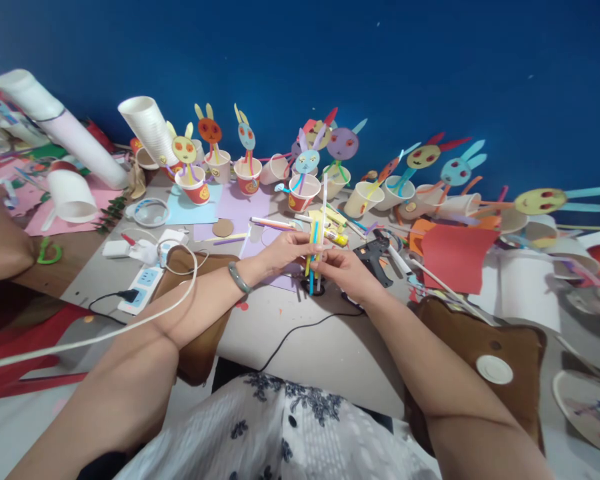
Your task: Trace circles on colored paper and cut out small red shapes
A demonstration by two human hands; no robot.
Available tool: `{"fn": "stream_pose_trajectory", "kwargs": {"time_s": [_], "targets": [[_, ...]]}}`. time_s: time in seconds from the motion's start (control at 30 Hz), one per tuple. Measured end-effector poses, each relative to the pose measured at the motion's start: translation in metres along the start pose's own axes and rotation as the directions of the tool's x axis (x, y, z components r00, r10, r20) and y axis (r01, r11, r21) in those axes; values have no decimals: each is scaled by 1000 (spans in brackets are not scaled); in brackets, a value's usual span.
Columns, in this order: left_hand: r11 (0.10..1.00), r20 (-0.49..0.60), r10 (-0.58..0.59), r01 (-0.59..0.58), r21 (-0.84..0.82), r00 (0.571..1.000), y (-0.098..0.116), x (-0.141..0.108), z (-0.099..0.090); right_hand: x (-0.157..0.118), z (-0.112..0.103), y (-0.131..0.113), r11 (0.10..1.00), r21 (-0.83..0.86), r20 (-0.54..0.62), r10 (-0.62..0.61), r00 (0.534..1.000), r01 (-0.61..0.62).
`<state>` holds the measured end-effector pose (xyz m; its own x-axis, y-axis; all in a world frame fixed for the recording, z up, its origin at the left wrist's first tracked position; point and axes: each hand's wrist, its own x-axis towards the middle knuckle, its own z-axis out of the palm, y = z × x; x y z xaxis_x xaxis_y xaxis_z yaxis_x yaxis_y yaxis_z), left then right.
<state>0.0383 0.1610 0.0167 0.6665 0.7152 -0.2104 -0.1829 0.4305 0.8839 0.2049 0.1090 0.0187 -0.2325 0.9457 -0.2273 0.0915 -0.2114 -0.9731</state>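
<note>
Several thin paper strips [316,233], yellow, blue and whitish, are held upright in a bundle above the grey table. My left hand [291,252] pinches the bundle from the left side. From the right, my right hand [341,268] has its fingers closed on the lower part of the same strips, close to the left fingertips. Just right of my right hand lies a black glue gun [373,260]. Black-handled scissors [314,287] lie partly hidden below the strips. A yellow glue stick [336,237] rests behind the hands.
Paper cups with rabbit figures [307,163] line the blue wall. A power strip [143,287] and white cable are at left, red paper [460,257] at right. A black cord [300,328] crosses the table [340,360]. Another person's arm [3,233] shows at far left.
</note>
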Motion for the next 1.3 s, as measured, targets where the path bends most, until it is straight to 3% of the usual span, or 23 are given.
{"fn": "stream_pose_trajectory", "kwargs": {"time_s": [0.1,0.3,0.43,0.83,1.0,1.17,1.23,1.3], "targets": [[1000,-5,-8,8,-5,1000,3,1,1,-2,1,-4,999,40,18,29,999,-30],[994,-36,100,-99,41,994,4,2,-1,-2,0,-8,996,74,35,43,998,-45],[995,-74,95,-91,48,993,7,1,0,0,-3,-4,995,82,46,55,997,-59],[992,-139,122,-116,53,983,7,6,-4,3,-11,-5,995,9,50,95,994,-95],[985,-206,172,-169,33,963,10,9,-9,0,-12,-11,995,-34,126,95,987,-92],[971,-368,226,-241,5,902,24,8,-14,-4,-15,-15,959,-276,303,155,940,-69],[964,-422,242,-266,3,874,29,7,-16,-8,-20,-20,877,-479,337,160,928,22],[960,-429,256,-280,8,866,31,7,-17,-14,-26,-28,719,-687,293,140,946,106]]}}
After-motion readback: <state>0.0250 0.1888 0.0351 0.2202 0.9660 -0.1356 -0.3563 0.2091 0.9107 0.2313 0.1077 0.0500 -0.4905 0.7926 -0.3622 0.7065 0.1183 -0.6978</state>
